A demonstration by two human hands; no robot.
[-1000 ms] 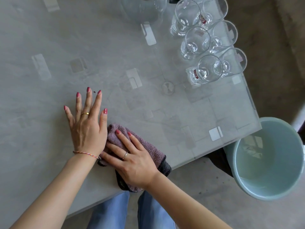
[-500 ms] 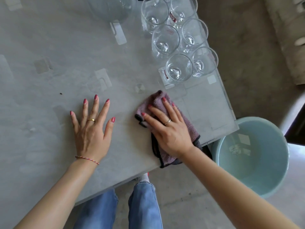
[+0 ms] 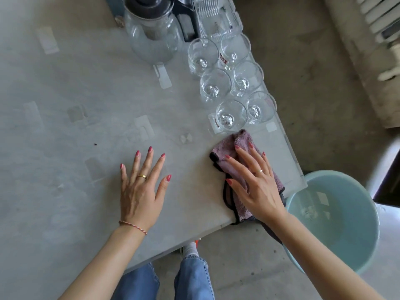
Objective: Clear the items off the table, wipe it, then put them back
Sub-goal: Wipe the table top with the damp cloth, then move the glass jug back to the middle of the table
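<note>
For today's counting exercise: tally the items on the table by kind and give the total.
Drinking glasses: 6
Glass jug: 1
Clear ridged tray: 1
Purple cloth: 1
Total: 9

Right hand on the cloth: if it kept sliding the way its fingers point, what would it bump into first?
Most likely the nearest drinking glass. The right hand presses the purple cloth flat, fingers aimed up-left, and the cloth's front edge lies just short of that glass.

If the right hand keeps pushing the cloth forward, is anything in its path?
Yes. The right hand presses the purple cloth flat, and a cluster of six glasses stands just past the cloth's far edge. The nearest glass almost touches it.
</note>
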